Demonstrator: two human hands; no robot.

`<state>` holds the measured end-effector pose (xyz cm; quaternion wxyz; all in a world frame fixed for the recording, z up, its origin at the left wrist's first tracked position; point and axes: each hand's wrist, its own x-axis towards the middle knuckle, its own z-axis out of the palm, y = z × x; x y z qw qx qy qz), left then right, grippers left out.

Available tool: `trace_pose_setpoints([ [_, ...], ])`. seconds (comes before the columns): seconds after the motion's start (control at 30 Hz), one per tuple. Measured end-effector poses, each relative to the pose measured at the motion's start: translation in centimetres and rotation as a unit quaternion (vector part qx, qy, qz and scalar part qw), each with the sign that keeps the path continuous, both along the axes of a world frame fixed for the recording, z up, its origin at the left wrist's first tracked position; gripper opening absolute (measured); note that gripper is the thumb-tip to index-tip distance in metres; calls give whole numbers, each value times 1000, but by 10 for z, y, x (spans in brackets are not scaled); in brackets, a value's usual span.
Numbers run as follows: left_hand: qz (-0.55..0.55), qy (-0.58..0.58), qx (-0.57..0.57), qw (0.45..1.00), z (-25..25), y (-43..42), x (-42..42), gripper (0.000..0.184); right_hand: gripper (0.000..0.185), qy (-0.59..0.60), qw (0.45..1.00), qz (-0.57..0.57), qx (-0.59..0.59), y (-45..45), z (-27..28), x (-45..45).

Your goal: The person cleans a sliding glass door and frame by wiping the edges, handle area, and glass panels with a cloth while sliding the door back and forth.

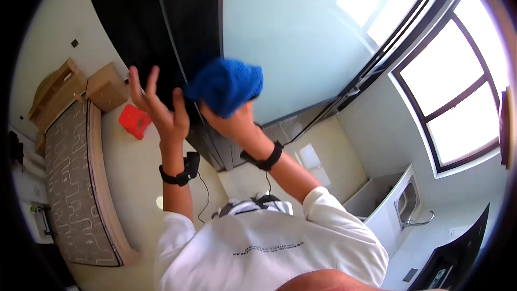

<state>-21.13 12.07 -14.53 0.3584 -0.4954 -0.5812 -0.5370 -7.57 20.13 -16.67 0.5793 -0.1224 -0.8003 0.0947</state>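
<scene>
A bunched blue cloth (229,83) is gripped in my right hand (234,121), against or just in front of the dark frame of a door. Its folds cover most of my right fingers. To the left, my left hand (169,118) is raised with its fingers spread and holds nothing. The dark door frame (194,19) stands beside both hands, and a frosted glass panel (291,37) lies to the right of the cloth. Whether the cloth touches the frame I cannot tell.
A bed (75,183) with a patterned mattress and a wooden nightstand (107,89) are at left, near a red stool-like object (134,121) on the floor. Right are a window (447,81) and a sink (407,202) with a tap. Thin cables hang from my wristbands.
</scene>
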Motion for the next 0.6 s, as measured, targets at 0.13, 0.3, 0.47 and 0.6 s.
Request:
trace_pose_setpoints([
  [0.13,42,14,5,999,-14,9,5,77,23,4,998,-4,-68,-5,-13,6],
  [0.3,145,15,-32,989,-28,19,4,94,25,22,999,35,-2,1,82,15],
  [0.47,79,22,12,997,-25,27,11,122,25,143,985,73,-62,10,143,-4],
  [0.6,125,-21,-37,991,-21,27,27,127,29,167,983,59,-52,6,110,-8],
])
